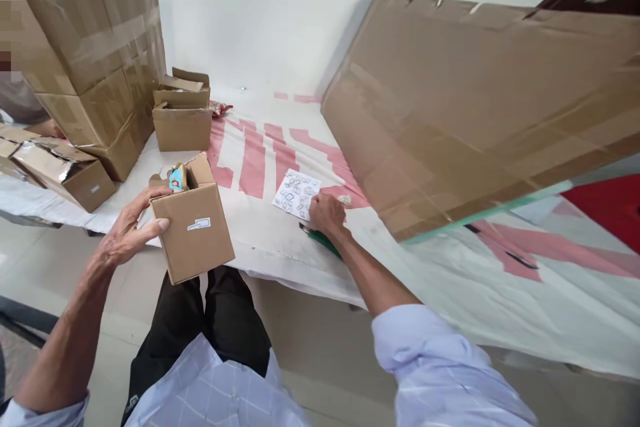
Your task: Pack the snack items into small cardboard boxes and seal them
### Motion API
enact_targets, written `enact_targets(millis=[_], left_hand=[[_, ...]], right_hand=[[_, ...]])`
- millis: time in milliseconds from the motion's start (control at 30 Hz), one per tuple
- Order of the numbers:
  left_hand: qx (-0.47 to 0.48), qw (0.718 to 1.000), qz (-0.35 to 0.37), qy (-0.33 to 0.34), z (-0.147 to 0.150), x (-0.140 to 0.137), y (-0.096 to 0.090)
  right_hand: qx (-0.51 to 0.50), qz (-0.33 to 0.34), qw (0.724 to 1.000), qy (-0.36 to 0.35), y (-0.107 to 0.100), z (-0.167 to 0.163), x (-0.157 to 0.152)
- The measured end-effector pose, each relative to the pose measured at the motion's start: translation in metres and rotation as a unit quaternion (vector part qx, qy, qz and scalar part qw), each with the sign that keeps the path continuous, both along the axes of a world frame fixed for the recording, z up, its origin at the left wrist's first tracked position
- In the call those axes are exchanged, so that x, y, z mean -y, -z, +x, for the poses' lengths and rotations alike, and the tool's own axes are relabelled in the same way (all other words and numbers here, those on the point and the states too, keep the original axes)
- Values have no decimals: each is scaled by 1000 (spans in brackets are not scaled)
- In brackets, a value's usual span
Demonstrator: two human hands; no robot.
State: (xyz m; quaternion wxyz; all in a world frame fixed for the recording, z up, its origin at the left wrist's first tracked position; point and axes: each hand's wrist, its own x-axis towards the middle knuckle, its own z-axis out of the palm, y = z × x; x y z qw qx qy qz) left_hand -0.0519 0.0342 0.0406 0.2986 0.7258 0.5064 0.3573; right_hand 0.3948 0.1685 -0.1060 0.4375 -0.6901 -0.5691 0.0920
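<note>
My left hand (131,232) grips a small open cardboard box (197,250) by its left side, thumb on the front and fingers at the top edge. The box is tilted at the table's front edge, with a blue-and-gold packet (176,178) showing in its opening. On its front is a white sticker with a blue outline (199,224). To the right, my right hand (327,212) is closed at the right edge of a white sheet of stickers (291,192) printed with small outlined shapes. Its fingertips are partly hidden. Beside that wrist lies a green-handled tool (324,240), partly covered by my forearm.
Large taped cartons (107,60) are stacked at the left. Open boxes (183,128) stand near the wall, with a red packet (220,108) behind them. A big cardboard panel (480,100) leans at the right. At the far left, another person's hand (50,128) shows behind boxes.
</note>
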Motion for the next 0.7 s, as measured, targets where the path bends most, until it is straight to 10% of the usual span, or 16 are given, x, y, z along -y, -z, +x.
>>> enact_targets(millis=[300,533,700], left_hand=[[19,1000,-2,-6,1,0,4],[-109,982,96,-118,39,22,20],[-230,960,159,-32,54,40,25]], right_hand=[[32,230,939,-253,-93,-117,91],[41,69,945,-318,-89,-161,161],[-63,-63,916,-391,-54,-120,160]])
